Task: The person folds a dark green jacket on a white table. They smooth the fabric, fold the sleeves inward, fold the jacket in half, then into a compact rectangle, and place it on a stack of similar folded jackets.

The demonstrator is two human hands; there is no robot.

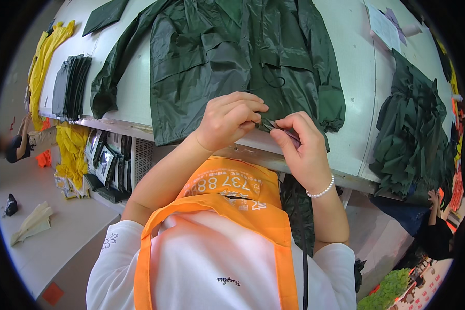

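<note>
A dark green raincoat lies spread on the pale table in front of me, its hem at the near edge. My left hand is closed in a pinch on the raincoat's edge near the bottom of the front opening. Close beside it, my right hand is closed around what looks like small metal thread snips. Their pointed tips reach toward the pinched fabric. The palm hides most of the tool. A thin black drawcord loops on the raincoat just beyond my hands.
Left on the table are a stack of folded dark garments and a yellow garment. To the right lies a heap of dark green pieces. Below the left edge, packaged garments sit by a white crate. People stand at both sides.
</note>
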